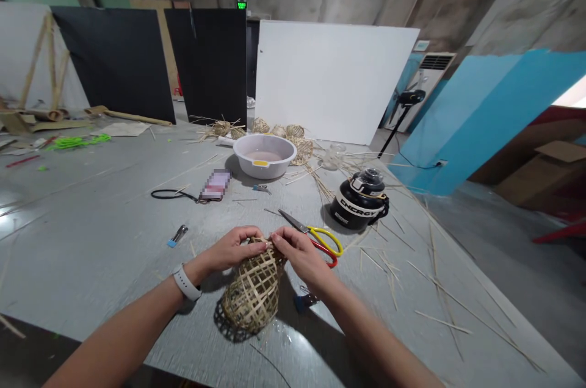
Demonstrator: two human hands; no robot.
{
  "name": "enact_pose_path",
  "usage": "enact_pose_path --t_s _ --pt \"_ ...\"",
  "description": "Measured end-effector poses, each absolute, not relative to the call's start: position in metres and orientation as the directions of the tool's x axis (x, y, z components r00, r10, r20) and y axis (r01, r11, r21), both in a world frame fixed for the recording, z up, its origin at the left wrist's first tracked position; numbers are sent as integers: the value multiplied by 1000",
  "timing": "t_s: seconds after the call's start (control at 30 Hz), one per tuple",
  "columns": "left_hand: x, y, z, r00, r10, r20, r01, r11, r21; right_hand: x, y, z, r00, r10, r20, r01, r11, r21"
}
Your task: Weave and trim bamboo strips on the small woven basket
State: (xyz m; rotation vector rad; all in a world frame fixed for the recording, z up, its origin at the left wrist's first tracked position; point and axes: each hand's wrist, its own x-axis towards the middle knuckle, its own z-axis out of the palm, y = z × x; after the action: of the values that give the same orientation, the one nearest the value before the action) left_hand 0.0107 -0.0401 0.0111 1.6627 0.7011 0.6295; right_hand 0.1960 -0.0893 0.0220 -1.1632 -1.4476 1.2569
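A small woven bamboo basket [254,293] lies on the grey table, its open-weave body toward me and its narrower end away. My left hand [240,249] grips that far end from the left, thumb pressed on the strips. From the right, my right hand [297,254] pinches the same rim, fingertips close to the left thumb. What exactly sits between the fingertips is too small to tell. Scissors [315,235] with one yellow and one red handle lie just beyond my right hand. A dark clip [306,300] rests beneath my right wrist.
Beyond my hands stand a white basin [264,156] with water and a black jug [360,202]. A phone [216,185] with a strap and a clip [178,235] lie to the left. Loose bamboo strips [433,284] cover the right side; woven pieces [279,130] sit behind the basin.
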Motion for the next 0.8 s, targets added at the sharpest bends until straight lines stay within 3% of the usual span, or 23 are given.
enact_pose_path --t_s 0.4,0.57,0.7,0.8 --pt "4 -35 6 721 689 77 82 -196 977 196 -89 20 -238 969 65 83 87 -993" --pt "-1 -26 2 671 719 182 21 -264 964 204 -86 26 -72 993 94 10 94 -995" --pt "-2 -27 0 684 727 62 42 -124 991 206 -85 24 79 985 152 5 152 -988" --pt "2 -32 1 728 686 16 73 -101 992 206 -83 21 67 977 204 99 197 -975"
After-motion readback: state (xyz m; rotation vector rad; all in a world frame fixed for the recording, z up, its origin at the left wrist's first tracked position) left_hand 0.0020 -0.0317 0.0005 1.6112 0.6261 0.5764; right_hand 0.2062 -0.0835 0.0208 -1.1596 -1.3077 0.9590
